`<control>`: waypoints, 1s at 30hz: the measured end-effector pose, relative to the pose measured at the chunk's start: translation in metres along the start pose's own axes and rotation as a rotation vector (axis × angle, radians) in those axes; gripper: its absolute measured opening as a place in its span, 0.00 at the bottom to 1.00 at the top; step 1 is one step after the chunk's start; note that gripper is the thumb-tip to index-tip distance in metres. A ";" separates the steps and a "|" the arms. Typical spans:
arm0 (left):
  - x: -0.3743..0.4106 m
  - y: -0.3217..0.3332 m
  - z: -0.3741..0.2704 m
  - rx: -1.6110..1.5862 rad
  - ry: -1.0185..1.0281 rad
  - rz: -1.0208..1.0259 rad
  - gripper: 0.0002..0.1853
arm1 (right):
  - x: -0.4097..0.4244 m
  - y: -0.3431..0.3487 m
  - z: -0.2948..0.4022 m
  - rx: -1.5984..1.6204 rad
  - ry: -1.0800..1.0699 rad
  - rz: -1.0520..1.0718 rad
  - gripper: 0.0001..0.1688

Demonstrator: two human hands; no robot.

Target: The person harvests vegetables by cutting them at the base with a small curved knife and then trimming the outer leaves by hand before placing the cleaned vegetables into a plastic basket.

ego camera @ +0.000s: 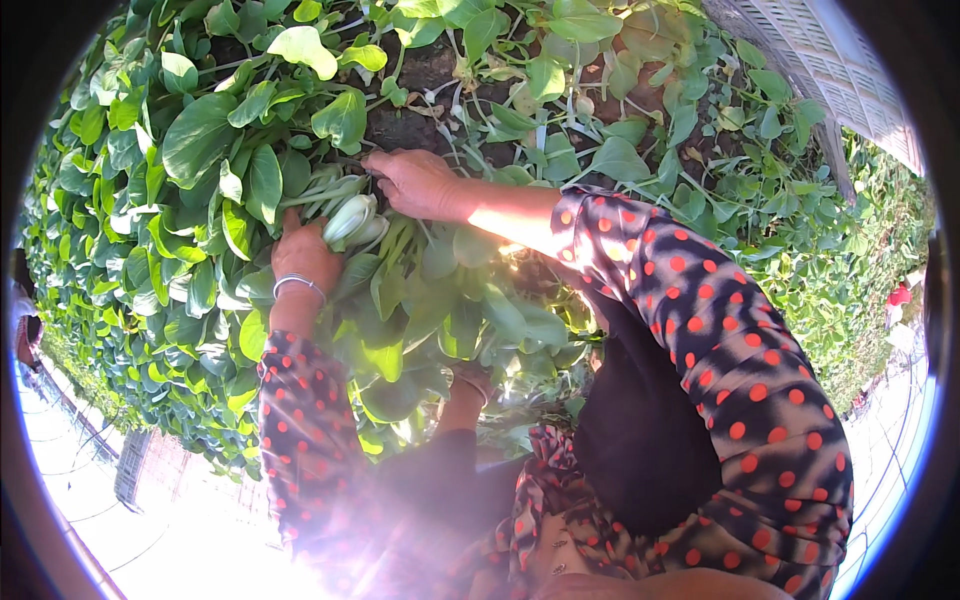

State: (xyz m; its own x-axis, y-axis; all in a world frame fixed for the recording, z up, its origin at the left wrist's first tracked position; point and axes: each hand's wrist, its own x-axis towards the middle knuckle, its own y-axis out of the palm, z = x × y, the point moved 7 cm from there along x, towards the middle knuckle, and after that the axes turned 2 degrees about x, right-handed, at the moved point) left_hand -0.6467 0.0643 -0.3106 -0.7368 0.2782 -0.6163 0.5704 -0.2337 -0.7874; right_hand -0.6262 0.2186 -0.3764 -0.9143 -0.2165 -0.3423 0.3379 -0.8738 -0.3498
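My left hand [306, 255], with a pale bangle at the wrist, is closed around a bunch of leafy greens that looks like bok choy [351, 222]. The thick, pale stem bases point up beside my fingers, and the broad leaves [420, 307] hang toward my legs. Just right of the bunch, my right hand [416, 184] reaches low among the plants with curled fingers. Its fingertips are close to pale stems [330, 187] near the soil; whether they pinch one is hidden.
Dense standing greens [150, 247] fill the left side. Dark soil [409, 131] shows ahead, with sparser, partly wilted plants [570, 112] to the right. A pale plastic lattice crate [832, 67] sits at upper right. My bent legs [645, 420] are close below; sun glare washes out the lower left.
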 end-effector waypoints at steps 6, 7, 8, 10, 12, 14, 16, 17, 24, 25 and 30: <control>-0.009 0.003 -0.008 0.043 0.000 -0.027 0.23 | 0.001 0.003 0.002 -0.058 -0.043 -0.013 0.19; -0.015 0.005 -0.007 0.042 0.020 -0.089 0.23 | -0.007 0.003 0.003 -0.056 -0.062 -0.031 0.19; -0.017 0.006 -0.004 0.047 0.044 -0.127 0.23 | -0.012 0.002 0.002 -0.053 -0.065 -0.036 0.19; -0.012 0.007 -0.013 0.039 0.076 -0.153 0.22 | -0.013 -0.001 -0.003 -0.079 -0.035 -0.011 0.19; -0.010 0.004 -0.013 0.038 0.050 -0.122 0.22 | 0.000 0.003 -0.001 -0.153 0.031 0.067 0.18; -0.011 0.020 0.007 0.082 0.022 -0.184 0.22 | 0.015 0.007 0.015 -0.157 0.055 0.148 0.18; -0.008 0.017 0.003 0.073 0.050 -0.247 0.22 | 0.016 0.006 0.007 -0.144 0.061 0.136 0.18; -0.011 0.020 -0.003 0.065 0.067 -0.242 0.22 | 0.004 0.003 0.001 -0.137 0.041 0.099 0.18; -0.018 0.015 -0.003 0.111 0.060 -0.307 0.20 | -0.023 -0.013 0.006 -0.210 0.013 0.125 0.20; -0.020 0.013 -0.005 0.123 0.071 -0.323 0.19 | -0.026 -0.015 0.006 -0.208 0.005 0.101 0.21; -0.058 -0.033 -0.027 0.015 0.151 -0.468 0.22 | -0.075 -0.072 -0.009 0.426 -0.074 -0.308 0.23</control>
State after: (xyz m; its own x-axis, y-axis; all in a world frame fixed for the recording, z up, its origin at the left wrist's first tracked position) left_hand -0.6128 0.0811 -0.2496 -0.8513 0.4884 -0.1919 0.1842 -0.0643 -0.9808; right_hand -0.5798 0.3012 -0.3332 -0.9755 0.0612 -0.2114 -0.0553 -0.9979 -0.0340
